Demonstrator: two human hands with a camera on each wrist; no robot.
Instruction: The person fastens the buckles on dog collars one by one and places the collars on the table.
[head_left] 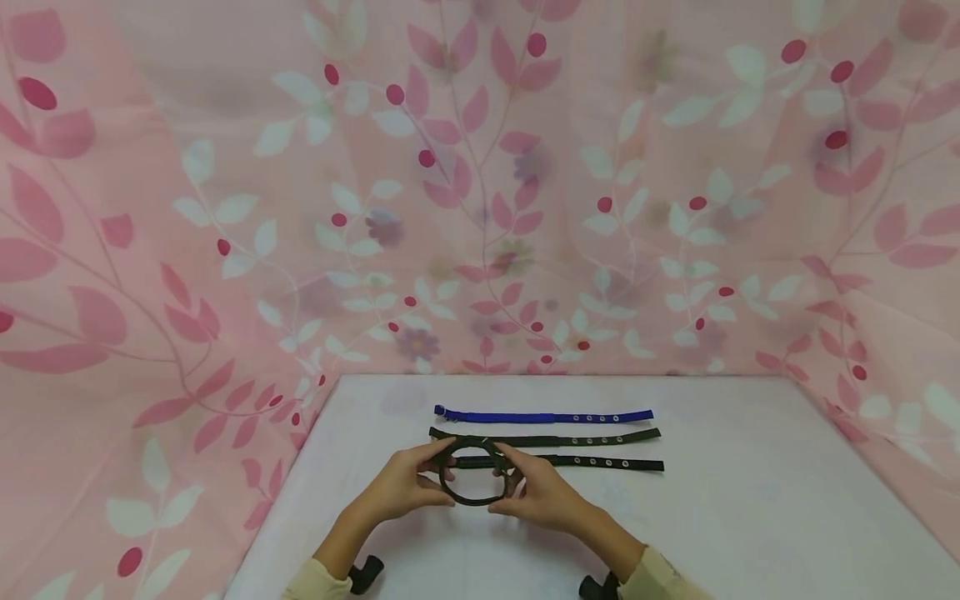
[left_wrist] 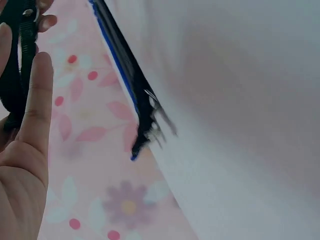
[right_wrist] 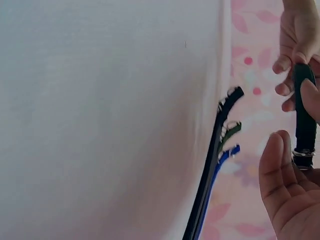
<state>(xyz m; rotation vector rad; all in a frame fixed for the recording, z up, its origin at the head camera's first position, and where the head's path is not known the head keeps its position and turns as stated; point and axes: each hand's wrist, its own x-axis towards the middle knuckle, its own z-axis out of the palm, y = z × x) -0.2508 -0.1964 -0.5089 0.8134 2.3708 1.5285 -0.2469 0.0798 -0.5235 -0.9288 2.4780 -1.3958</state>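
Observation:
A dark green pet collar (head_left: 474,502), closed into a loop, is held up above the table between both hands. My left hand (head_left: 401,485) pinches its left side between thumb and fingers; my right hand (head_left: 546,493) grips the right side the same way. A metal buckle shows at one end of the collar (right_wrist: 305,120) in the right wrist view. Behind the loop, three collars lie stretched out side by side: a blue collar (head_left: 517,417) farthest back, a dark green collar (head_left: 525,441) and a black collar (head_left: 615,464) nearest, partly hidden by the hands.
The collars lie on a white table (head_left: 712,517). A pink curtain (head_left: 480,250) with leaf and flower prints hangs behind the table and along both sides. Black wrist-worn devices (head_left: 367,575) show at both wrists, near the light sleeves.

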